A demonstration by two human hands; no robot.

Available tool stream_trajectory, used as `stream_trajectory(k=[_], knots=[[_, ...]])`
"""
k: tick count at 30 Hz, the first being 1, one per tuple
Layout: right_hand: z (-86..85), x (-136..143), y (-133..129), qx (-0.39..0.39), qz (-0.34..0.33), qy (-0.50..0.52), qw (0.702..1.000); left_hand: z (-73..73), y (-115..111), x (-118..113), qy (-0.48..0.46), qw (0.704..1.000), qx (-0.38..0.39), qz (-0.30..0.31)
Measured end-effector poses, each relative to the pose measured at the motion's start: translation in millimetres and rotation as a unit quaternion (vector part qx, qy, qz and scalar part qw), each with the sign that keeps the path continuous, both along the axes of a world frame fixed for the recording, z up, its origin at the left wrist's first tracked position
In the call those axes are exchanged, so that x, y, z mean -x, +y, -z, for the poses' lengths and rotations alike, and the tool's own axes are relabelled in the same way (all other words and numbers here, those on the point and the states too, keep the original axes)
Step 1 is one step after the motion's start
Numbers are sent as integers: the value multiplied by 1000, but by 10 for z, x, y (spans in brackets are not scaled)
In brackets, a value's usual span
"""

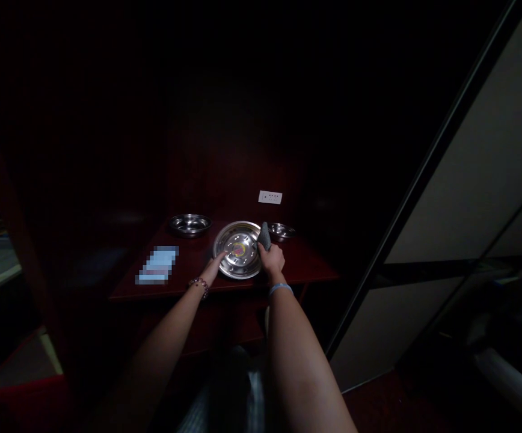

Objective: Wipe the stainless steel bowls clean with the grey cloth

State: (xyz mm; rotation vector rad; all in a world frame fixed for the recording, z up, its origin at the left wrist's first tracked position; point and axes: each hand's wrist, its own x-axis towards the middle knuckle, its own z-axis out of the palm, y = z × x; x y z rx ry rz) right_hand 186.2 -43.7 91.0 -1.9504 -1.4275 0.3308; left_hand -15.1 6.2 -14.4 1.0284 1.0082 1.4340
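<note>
A round shiny metal basin [247,261] with a yellow and red label in its middle is tilted up toward me over the front of the dark red desk. My left hand [212,269] grips its lower left rim, the thumb lying over the inner side. In my right hand [272,260] is a bunched grey cloth [264,236], pressed against the basin's right rim. Two more metal basins stand behind on the desk, one at the back left [190,225] and one at the back right [281,231], partly hidden by the cloth.
The desk [308,264] has a front edge just before me. A blurred-out light blue flat item [157,265] lies on its left part. A white wall socket [270,197] is on the back panel. Pale panels [463,162] with a dark frame rise at the right.
</note>
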Motion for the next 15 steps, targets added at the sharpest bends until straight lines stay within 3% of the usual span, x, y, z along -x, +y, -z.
stream_trajectory(k=[6, 12, 15], knots=[[-60, 108, -9, -20, 23, 10, 999, -145, -144, -64, 18, 999, -27, 5], [-41, 154, 24, -14, 34, 23, 999, -219, -223, -109, 130, 982, -87, 109], [-20, 118, 46, -5, 25, 28, 999, -239, -225, -106, 148, 982, -71, 94]])
